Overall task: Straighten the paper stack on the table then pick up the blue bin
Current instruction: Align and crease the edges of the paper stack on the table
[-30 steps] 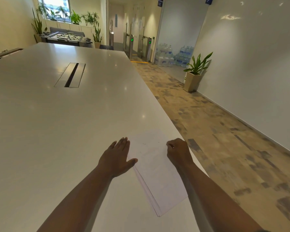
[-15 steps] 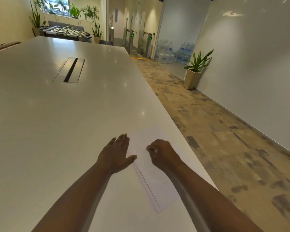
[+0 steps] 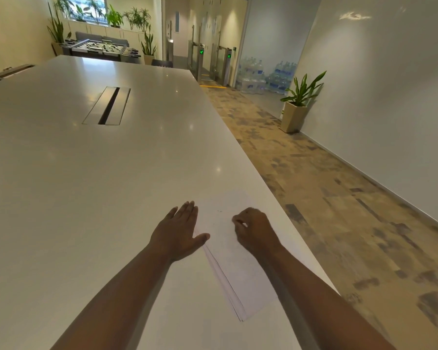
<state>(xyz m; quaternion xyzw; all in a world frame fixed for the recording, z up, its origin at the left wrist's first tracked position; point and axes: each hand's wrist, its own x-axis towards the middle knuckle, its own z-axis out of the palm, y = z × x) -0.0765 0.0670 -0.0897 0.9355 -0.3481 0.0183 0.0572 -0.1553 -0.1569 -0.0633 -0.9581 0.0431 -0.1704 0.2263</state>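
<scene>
Head view: paper stack (image 3: 234, 258) near right edge of table (image 3: 86, 198), sheets fanned along left side. My left hand (image 3: 178, 233) flat, fingers spread, against stack's left edge. My right hand (image 3: 254, 229) curled loosely atop stack, gripping nothing; a second ago it was at stack's right edge. Potted plant (image 3: 299, 102) far beyond stack.

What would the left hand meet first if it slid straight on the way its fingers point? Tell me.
Nothing close: the left hand lies flat beside the paper stack, fingers pointing up the bare white table. The way looks free; depth further on is unclear.
</scene>
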